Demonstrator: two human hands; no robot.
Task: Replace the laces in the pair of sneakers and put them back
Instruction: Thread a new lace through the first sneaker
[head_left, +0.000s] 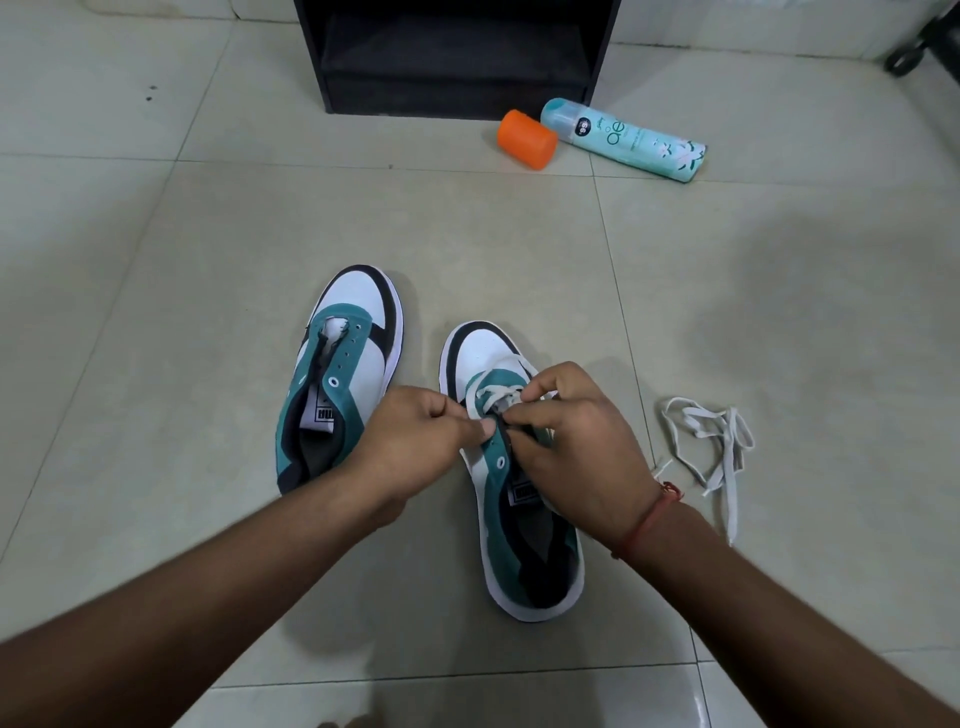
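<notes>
Furthest to the left of the left hand (415, 441) stands the unlaced sneaker (340, 379), teal, white and black, toe pointing away, its eyelets bare and its tongue label showing just beside the wrist. The left hand is curled, thumb and forefinger pinching at the teal eyelet edge of the second sneaker (511, 467); whether it grips the lace or the shoe's edge I cannot tell. Directly across from it, almost touching, the right hand (576, 441) bends its fingers over the same spot, pinching the white lace (488, 392) that crosses the lower eyelets just beyond the fingertips. This second sneaker sits under both hands, heel running back beneath the right wrist, which wears a red thread band (652, 517).

To the right of the right hand, near but apart from it, a loose white shoelace (711, 447) lies in a tangle on the tiled floor (156, 312).

Well beyond both hands stands a black shoe rack (457, 57); right of its base lie an orange cap (525, 139) and, touching it, a pale teal spray can (623, 139) on its side.
</notes>
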